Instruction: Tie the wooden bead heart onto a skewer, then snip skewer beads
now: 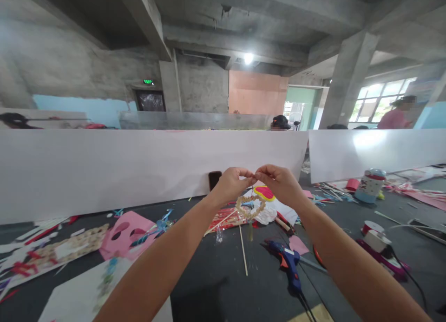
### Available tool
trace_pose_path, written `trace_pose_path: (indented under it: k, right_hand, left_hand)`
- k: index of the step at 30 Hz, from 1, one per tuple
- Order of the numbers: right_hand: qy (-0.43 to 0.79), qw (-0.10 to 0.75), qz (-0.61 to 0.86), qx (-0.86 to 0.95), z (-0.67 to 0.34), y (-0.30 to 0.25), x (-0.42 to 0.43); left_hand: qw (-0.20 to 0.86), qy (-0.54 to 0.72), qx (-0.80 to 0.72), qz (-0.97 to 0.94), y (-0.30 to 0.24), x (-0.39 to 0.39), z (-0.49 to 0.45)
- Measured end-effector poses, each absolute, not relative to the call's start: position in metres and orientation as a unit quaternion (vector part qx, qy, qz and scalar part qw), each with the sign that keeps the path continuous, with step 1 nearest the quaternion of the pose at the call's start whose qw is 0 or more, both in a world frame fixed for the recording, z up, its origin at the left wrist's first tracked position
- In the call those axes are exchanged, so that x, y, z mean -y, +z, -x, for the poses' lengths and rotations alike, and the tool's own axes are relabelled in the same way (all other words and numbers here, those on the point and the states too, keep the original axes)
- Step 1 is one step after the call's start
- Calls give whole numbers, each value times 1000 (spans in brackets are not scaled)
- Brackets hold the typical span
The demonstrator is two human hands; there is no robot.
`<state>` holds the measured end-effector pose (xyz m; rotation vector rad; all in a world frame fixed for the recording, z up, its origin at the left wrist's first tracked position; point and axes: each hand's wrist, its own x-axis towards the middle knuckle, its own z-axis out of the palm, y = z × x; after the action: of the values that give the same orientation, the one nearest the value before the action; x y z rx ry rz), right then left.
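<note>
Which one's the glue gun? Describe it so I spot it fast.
Find the long white board across the far side of the dark work surface. In front of it, right of a loose wooden stick, lies a blue glue gun. It is bright blue with an orange trigger and black cord, a pink paper scrap just above it.

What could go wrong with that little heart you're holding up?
The thread pinched between the left hand and right hand could slip, dropping the gold-coloured heart ornament among the scattered craft scraps below. The blue hot glue gun lies close beneath it; if it's hot, it might burn a reaching arm. Its black cord could also snag an arm.
</note>
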<state>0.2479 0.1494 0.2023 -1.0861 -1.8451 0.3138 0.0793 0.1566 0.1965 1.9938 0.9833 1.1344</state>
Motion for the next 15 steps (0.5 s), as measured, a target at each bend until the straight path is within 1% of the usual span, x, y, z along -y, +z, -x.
trace_pose_path:
  k: [4, 9, 12, 15]
  right_hand:
    - [135, 472, 450, 746, -254, 213, -148]
    - [116, 466, 476, 736, -260, 224, -146]
    - [82, 457, 496, 734, -262, 226, -146]
    - [67, 454, 503, 732, -265, 226, -148]
  left_hand:
    - [421, 405, -283, -760, 187, -158, -74]
    - [519, 374, -267, -721, 165, -164, -67]
    - [567, 378, -245, -690, 148, -167, -70]
    - [590, 387, -226, -671, 131, -169, -75]
